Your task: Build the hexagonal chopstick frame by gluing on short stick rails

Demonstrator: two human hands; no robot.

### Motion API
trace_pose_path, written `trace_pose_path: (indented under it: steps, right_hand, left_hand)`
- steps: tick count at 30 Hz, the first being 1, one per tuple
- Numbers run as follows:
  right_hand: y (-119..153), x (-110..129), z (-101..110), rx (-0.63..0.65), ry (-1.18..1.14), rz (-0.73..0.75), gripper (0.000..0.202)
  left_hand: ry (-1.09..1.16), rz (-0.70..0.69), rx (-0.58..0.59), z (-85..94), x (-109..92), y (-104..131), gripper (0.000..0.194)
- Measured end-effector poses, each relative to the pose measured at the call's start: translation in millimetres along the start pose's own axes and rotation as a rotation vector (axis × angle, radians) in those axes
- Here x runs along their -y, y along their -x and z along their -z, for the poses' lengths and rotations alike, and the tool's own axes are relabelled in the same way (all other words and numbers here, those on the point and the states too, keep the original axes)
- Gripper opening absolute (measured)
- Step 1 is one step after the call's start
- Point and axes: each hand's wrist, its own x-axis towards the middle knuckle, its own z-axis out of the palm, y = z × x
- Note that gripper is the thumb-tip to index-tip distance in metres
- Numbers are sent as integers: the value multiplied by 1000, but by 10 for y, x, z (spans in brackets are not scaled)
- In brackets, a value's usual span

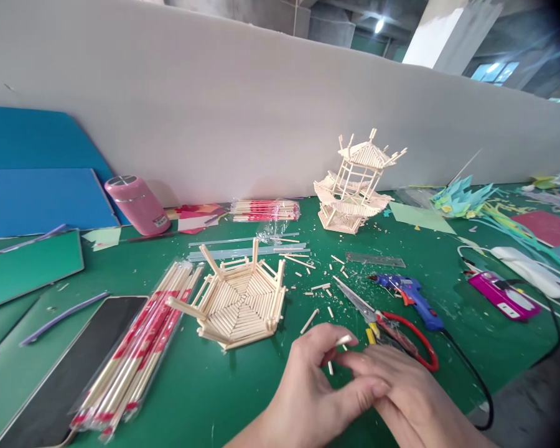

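My left hand [315, 379] is closed at the front of the table, its index finger curled around a short piece of wooden stick [343, 340]. Against it lies my right hand [404, 382], fingers bent together and their tips partly hidden; whether it grips anything does not show. The left thumb touches the right hand. Ahead and to the left stands an open frame of wooden sticks [240, 305], with a many-sided base and several upright posts. Scissors with red handles [415, 330] lie just beyond my right hand, beside a blue glue gun [413, 298].
A stick-built pavilion [361, 180] stands at the back. Packed sticks [142, 342] and a dark phone-like slab [74, 373] lie left. Behind are a pink cup [137, 205] and glue sticks [242, 252]. A clear ruler [376, 259] and a magenta device [501, 295] lie right.
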Motion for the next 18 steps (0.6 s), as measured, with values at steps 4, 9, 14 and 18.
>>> trace_pose_path:
  steps: [4,9,14,18]
  right_hand:
    - [-152,101,-44,-52,-86,26,25]
    - [-171,98,-47,-86,-69,33,24]
    - [-180,103,-63,-88,-57,29,22]
    - [-167,105,-60,-99,29,50,22]
  left_hand:
    - [406,224,102,58,-140,-76,19]
    - [538,248,70,116,-226,-129,23]
    - [559,260,109,113,-202,-100,18]
    - [504,225,159,134,-196,-92,13]
